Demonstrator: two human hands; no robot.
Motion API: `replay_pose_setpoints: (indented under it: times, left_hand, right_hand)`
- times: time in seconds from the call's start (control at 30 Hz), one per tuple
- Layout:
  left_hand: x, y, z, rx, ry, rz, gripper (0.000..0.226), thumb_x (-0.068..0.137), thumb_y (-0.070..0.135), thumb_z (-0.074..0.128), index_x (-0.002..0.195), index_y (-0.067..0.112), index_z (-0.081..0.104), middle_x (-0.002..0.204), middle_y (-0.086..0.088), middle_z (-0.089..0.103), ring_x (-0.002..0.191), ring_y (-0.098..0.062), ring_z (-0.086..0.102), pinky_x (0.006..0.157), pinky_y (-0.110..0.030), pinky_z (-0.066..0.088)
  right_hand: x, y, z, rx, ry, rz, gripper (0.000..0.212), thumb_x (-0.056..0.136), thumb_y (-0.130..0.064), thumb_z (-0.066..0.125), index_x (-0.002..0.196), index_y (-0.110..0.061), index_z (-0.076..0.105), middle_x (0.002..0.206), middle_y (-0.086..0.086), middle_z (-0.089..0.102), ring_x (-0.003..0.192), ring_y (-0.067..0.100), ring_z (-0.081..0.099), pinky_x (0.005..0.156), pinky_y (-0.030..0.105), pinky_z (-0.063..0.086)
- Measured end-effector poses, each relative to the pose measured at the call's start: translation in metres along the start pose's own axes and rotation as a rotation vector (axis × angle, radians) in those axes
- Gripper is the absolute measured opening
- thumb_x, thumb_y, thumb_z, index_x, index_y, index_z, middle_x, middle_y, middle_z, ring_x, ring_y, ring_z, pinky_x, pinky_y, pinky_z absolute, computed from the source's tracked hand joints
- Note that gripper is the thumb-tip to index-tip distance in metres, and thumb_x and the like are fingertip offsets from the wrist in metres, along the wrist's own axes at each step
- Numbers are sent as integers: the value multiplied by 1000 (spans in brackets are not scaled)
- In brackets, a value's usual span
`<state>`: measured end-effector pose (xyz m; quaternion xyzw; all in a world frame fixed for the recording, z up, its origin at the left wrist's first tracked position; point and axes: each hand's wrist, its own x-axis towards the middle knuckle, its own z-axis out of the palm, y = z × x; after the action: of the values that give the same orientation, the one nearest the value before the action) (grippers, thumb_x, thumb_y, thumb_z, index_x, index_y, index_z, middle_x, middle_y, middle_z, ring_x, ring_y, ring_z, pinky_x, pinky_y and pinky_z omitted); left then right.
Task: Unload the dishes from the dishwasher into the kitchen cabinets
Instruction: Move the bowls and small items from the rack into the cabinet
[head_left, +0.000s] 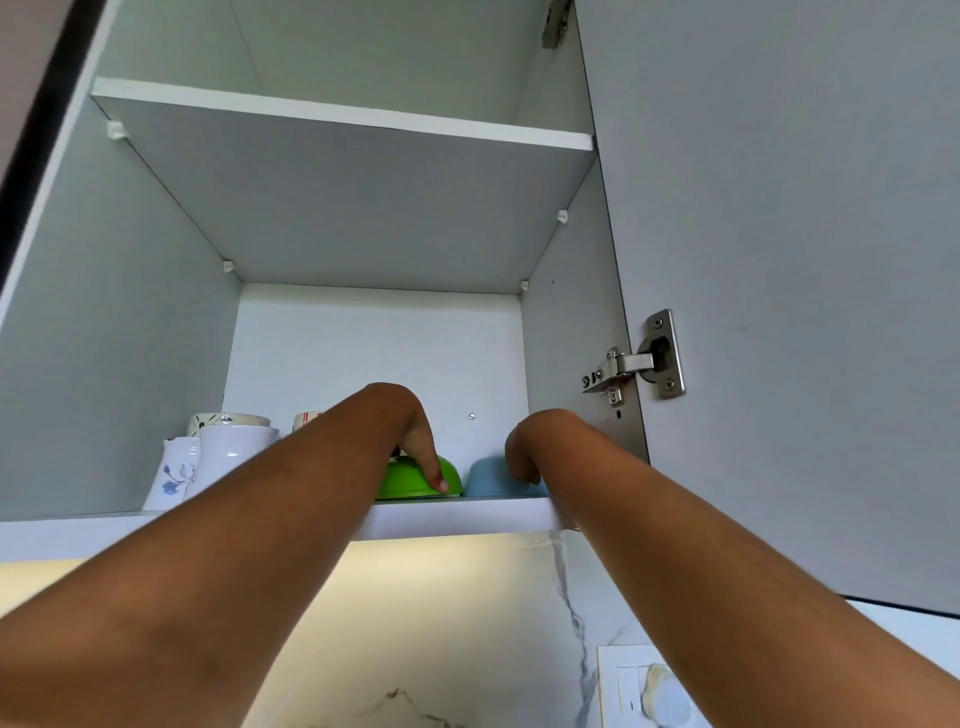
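Head view, looking up into the open cabinet (119, 364): green bowl (402, 482) and blue bowl (485, 475) sit side by side at the front edge of the bottom shelf (467, 517), right half, with a narrow gap between them. Left grip (413, 441) comes onto the green bowl from above. Its thumb runs down the near side and the other fingers are hidden behind, so it reads as clamped on the bowl. Right grip (522, 460) is curled over the right part of the blue bowl and touching it; can't tell if it's actually clamped. Same shelf, far left: white mug (236, 447), flower-print jug (174, 475), two cups (228, 418) behind. Upper shelf (337, 117) overhead. Door (779, 260) hangs open on the right, hinge (634, 364) visible.
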<state>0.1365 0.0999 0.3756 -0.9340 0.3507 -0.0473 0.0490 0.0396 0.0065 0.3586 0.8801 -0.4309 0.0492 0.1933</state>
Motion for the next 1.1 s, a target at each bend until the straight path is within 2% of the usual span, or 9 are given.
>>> replay_pose_setpoints:
  times: [0.1,0.17,0.27,0.33,0.43,0.5,0.63,0.87,1.1]
  left_hand:
    - [5,1,3,26,42,17,84,81,50,66,146,11,30,152,-12,29,125,-32,48,105,-39,42]
    - [-4,1,4,73,97,65,74,87,41,62,147,13,29,151,-12,31,126,-31,48,101,-35,41]
    - [-9,2,2,189,208,142,66,89,30,63,145,18,32,147,-10,37,128,-29,46,95,-34,42]
    - [-9,1,3,249,221,169,67,87,26,66,145,25,31,146,-10,37,129,-29,43,91,-34,41]
    - [-9,0,4,339,181,185,69,88,21,65,145,32,28,147,-9,37,130,-30,42,103,-37,39]
    - [-12,-1,4,381,174,185,69,90,21,62,146,34,25,148,-9,35,130,-29,42,106,-38,36]
    - [-17,1,3,416,163,176,67,93,20,57,148,33,21,152,-9,27,131,-28,43,103,-35,37]
    - [-22,5,5,473,134,152,65,98,29,48,151,31,11,157,-6,18,136,-25,36,105,-34,33]
    - [-13,6,5,509,101,130,66,99,37,41,151,28,3,157,-7,16,134,-27,37,105,-37,33]
  right_hand:
    - [4,-2,2,18,4,-22,52,85,-12,48,136,-16,46,141,5,46,124,28,50,100,37,42]
    - [8,-3,5,44,16,-35,64,84,-9,47,145,-24,35,148,4,39,130,28,44,106,41,39]
    - [-3,-1,5,46,62,-96,68,87,-4,44,147,-29,25,148,9,35,128,31,44,105,42,41]
    - [-6,1,5,49,110,-141,63,89,-2,40,145,-29,29,146,10,36,126,31,45,103,41,42]
    - [-6,1,6,49,150,-172,61,90,0,38,143,-30,35,149,7,34,131,29,41,106,40,38]
    - [-4,0,6,50,158,-176,61,91,0,38,144,-31,36,152,5,31,134,28,38,108,40,36]
    - [-4,-1,5,49,171,-164,60,90,-1,38,142,-31,39,151,5,33,134,28,38,109,42,36]
    - [-7,-1,6,81,159,-156,60,91,-1,37,144,-28,37,151,7,33,135,28,38,109,42,36]
    - [-11,-2,6,77,148,-146,58,93,-3,37,145,-27,36,152,6,32,135,27,37,110,40,35]
